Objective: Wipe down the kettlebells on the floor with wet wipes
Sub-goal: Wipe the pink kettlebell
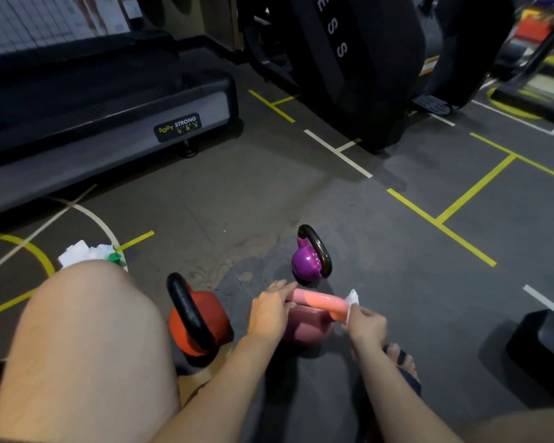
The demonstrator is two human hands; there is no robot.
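While the grey floor (269,193) with its yellow and white tape lines spread out beyond both hands, a treadmill (109,123) marked BODY STRONG lay far out past the left hand (269,314), and a tall black machine (365,75) stood well ahead of the right hand (365,324). A bare knee (87,330) rose to the left of the left hand, and a black block (544,340) sat on the floor well off to the right of the right hand. Just left of the left hand stood a red kettlebell (211,308) with a black handle. Between the two hands stood the pink kettlebell (304,327), upright on the floor; the left hand held the left end of its handle, fingers laid over the top and thumb tucked beneath. Just ahead of that hand's fingertips stood a smaller purple kettlebell (306,262), black-handled, apart from the pink one. A foot (400,359) in a dark sandal showed just behind the right hand. A white and green pack of wipes (87,252) lay on the floor well to the left of the left hand, beyond the knee. The right hand pinched a white wet wipe (352,298) in curled fingers and pressed it against the right end of the pink handle.
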